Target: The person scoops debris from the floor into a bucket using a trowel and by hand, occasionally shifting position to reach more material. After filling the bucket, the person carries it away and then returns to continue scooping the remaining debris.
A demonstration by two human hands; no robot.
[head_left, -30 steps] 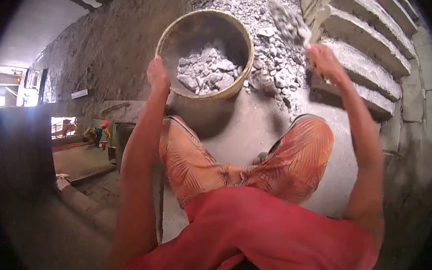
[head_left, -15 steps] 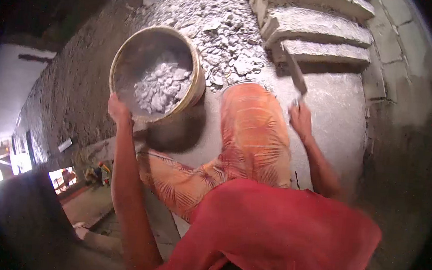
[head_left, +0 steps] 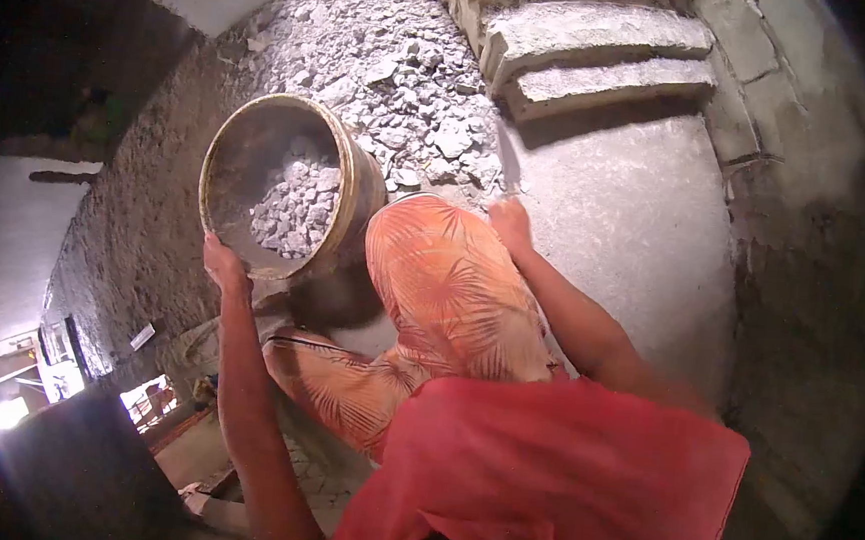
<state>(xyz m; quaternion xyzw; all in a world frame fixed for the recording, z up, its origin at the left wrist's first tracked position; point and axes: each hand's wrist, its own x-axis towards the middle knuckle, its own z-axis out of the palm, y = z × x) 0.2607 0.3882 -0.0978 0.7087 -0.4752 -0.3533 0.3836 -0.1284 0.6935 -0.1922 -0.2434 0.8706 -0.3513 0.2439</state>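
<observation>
My left hand (head_left: 224, 263) is closed on the rim of a large bucket (head_left: 362, 200), which leans with its mouth facing me. Grey broken rubble (head_left: 299, 211) lies inside, against the bucket's lower right wall. To the right, my right hand (head_left: 509, 220) is wrapped round the handle of what looks like a trowel (head_left: 508, 155). Its thin, pale blade points away from me, at the edge of the rubble heap (head_left: 434, 110); motion blur hides whether it touches the stones. My knee (head_left: 444, 246), in orange patterned trousers, is between the bucket and my right hand.
Concrete steps (head_left: 606, 77) rise at the upper right beside the heap. Pale concrete floor (head_left: 628, 193) stretches below them to a wall (head_left: 807, 226) on the right. A rough dark surface (head_left: 135, 219) runs along the left, with bright openings (head_left: 150, 401) at the lower left.
My right hand has moved left with the trowel, from near the steps to the rubble's edge. The bucket stays in my left hand's grip; the view has shifted.
</observation>
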